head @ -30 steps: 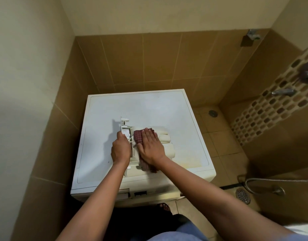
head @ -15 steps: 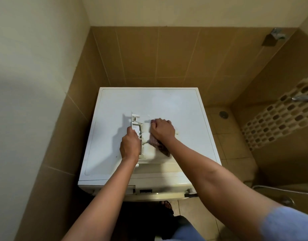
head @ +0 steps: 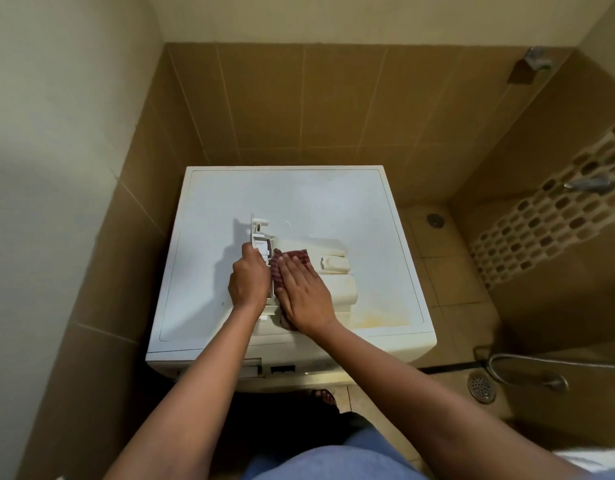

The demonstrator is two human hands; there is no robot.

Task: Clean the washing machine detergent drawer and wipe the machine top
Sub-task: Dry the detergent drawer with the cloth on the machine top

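Since half a second ago: right hand [head: 304,294] flattened out and slid back toward the body, palm down on the cloth [head: 292,259], no longer bunched into a fist at the far end. Left hand [head: 249,280] unchanged, closed around the drawer's [head: 334,268] left edge, pinning it.

Drawer out of its slot, lying on the machine top [head: 230,195], near the middle, long side running left to right. Cloth spread over the drawer's left portion, red check showing past the fingertips, a tail hanging out under the wrist.

To do this stroke well: keep the palm flat and pressure even, work lengthwise along each compartment, then fold a cloth corner over one finger for the ribs and corners a flat hand probably skips. Hold the left grip firm so the drawer does not skate on the smooth top. Afterwards, lift the drawer off before wiping; yellowish staining at the top's near right [head: 379,318] likely needs extra passes.
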